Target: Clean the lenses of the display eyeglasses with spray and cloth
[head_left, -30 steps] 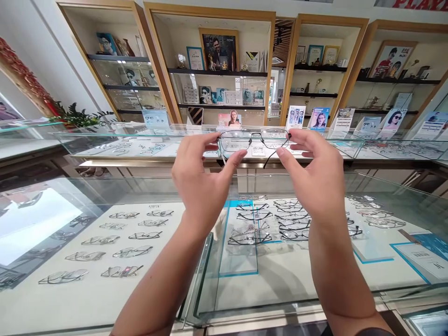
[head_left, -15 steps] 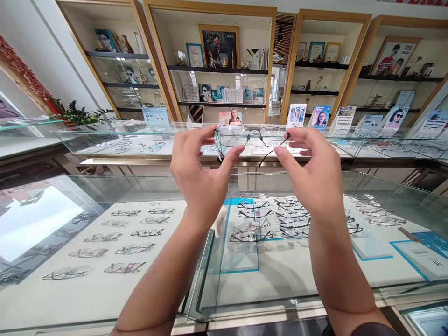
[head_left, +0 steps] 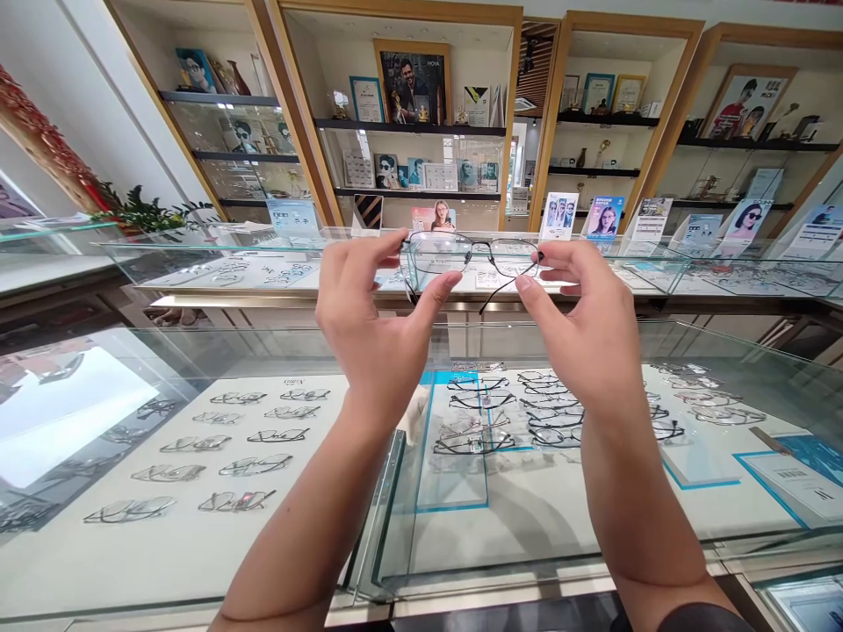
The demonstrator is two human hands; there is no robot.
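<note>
A pair of thin dark-rimmed glasses [head_left: 479, 248] is held up in front of me, lenses facing me, above the glass display counter. My left hand [head_left: 378, 320] pinches its left end between thumb and fingers. At the right end, my right hand [head_left: 580, 320] grips the frame near the hinge with thumb and fingertips. One dark temple arm slants down below the right lens; the other hangs near my left thumb.
Below is a glass display case [head_left: 461, 562] with rows of glasses [head_left: 247, 465] inside. Farther back stands a second glass counter [head_left: 296, 285] with upright cards [head_left: 559, 217]. Wood-framed shelves [head_left: 412, 130] line the wall. A plant [head_left: 141, 211] is at the left.
Both hands and the glasses have shifted very slightly left. The lower tip of the right temple arm has swung a little to the left.
</note>
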